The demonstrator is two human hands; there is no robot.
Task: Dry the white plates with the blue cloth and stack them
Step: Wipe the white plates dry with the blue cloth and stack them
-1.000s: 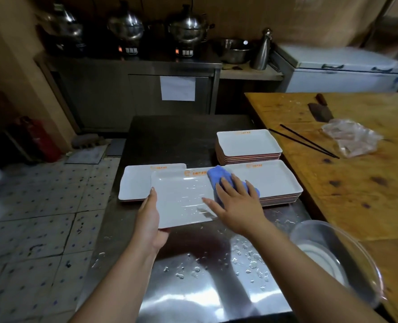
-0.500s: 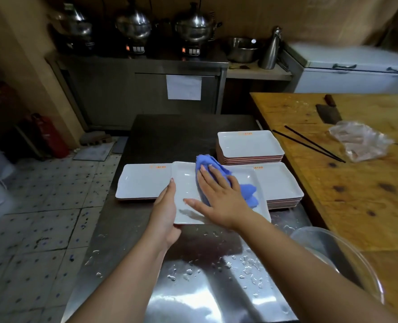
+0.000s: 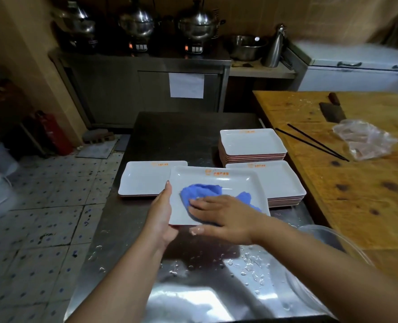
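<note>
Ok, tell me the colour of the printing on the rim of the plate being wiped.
Orange, on the far rim of the plate; head view, the only one.

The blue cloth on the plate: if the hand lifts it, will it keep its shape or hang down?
Probably hang limp: the blue cloth lies bunched in folds under the right hand. Likely damp and somewhat heavier, given droplets on the steel table.

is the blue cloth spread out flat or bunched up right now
Bunched up. The blue cloth lies crumpled in folds on the white plate under the right hand.
</note>
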